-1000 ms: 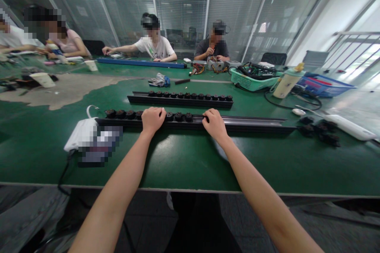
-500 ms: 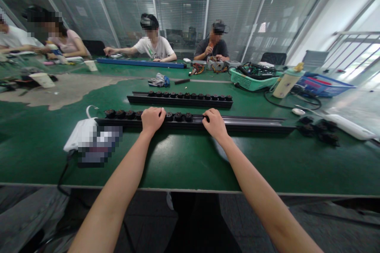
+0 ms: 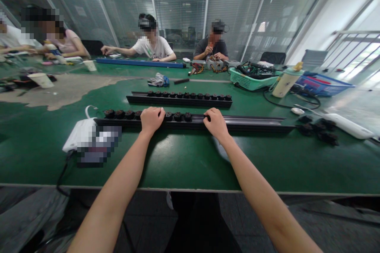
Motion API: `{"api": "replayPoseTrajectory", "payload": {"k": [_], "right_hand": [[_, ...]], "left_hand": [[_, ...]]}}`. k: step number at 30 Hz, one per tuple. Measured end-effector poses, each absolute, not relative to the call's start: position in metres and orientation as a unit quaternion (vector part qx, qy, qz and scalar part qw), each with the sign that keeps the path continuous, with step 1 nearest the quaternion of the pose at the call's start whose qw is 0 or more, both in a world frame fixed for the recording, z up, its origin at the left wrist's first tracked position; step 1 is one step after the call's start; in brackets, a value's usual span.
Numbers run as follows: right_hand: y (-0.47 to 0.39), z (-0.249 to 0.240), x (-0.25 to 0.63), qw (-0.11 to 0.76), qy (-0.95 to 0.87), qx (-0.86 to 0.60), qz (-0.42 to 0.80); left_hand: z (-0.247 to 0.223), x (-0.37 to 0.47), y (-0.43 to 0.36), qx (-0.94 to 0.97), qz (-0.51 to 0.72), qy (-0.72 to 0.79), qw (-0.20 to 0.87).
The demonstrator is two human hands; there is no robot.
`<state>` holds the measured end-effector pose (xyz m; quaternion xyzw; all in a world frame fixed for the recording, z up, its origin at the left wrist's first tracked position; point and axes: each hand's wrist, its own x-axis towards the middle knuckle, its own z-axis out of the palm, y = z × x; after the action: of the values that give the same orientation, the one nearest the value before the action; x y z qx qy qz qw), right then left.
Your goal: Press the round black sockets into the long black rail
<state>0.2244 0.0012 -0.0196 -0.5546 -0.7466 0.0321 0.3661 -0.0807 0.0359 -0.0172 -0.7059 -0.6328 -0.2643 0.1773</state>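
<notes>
A long black rail [image 3: 252, 126] lies across the green table, with several round black sockets [image 3: 177, 116] seated in its left and middle part. My left hand [image 3: 151, 120] is closed over the rail among the sockets. Farther right, my right hand [image 3: 214, 121] is closed at the channel, with something small and black at its fingertips, too hidden to name. Between my hands, three sockets show. Right of my right hand the channel is bare. Behind it lies a shorter black rail [image 3: 178, 102] with a row of sockets.
Loose black parts [image 3: 319, 126] and a white power strip [image 3: 347, 125] lie at right. A white adapter [image 3: 79, 134] and a pixelated phone-like object [image 3: 99, 146] are at left. Farther back are a green basket [image 3: 252, 82], a bottle [image 3: 286, 83] and several people.
My right hand has shifted very slightly right along the rail. My left hand stays closed at nearly the same place.
</notes>
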Motion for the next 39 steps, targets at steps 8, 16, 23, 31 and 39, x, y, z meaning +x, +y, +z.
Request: {"api": "replayPoseTrajectory", "payload": {"k": [8, 16, 23, 31, 39], "right_hand": [[0.003, -0.022, 0.228, 0.374, -0.747, -0.549, 0.024], [0.008, -0.021, 0.237, 0.365, -0.77, -0.523, 0.036], [0.014, -0.02, 0.252, 0.345, -0.803, -0.481, 0.064], [0.016, -0.022, 0.253, 0.342, -0.795, -0.495, 0.074], [0.012, -0.016, 0.251, 0.339, -0.793, -0.501, 0.074]], "left_hand": [[-0.017, -0.081, 0.037, -0.706, -0.264, -0.633, 0.175], [-0.017, -0.081, 0.036, -0.705, -0.269, -0.634, 0.169], [-0.015, -0.08, 0.035, -0.704, -0.263, -0.638, 0.165], [-0.015, -0.08, 0.035, -0.702, -0.261, -0.641, 0.165], [-0.016, -0.081, 0.036, -0.705, -0.263, -0.635, 0.176]]}}
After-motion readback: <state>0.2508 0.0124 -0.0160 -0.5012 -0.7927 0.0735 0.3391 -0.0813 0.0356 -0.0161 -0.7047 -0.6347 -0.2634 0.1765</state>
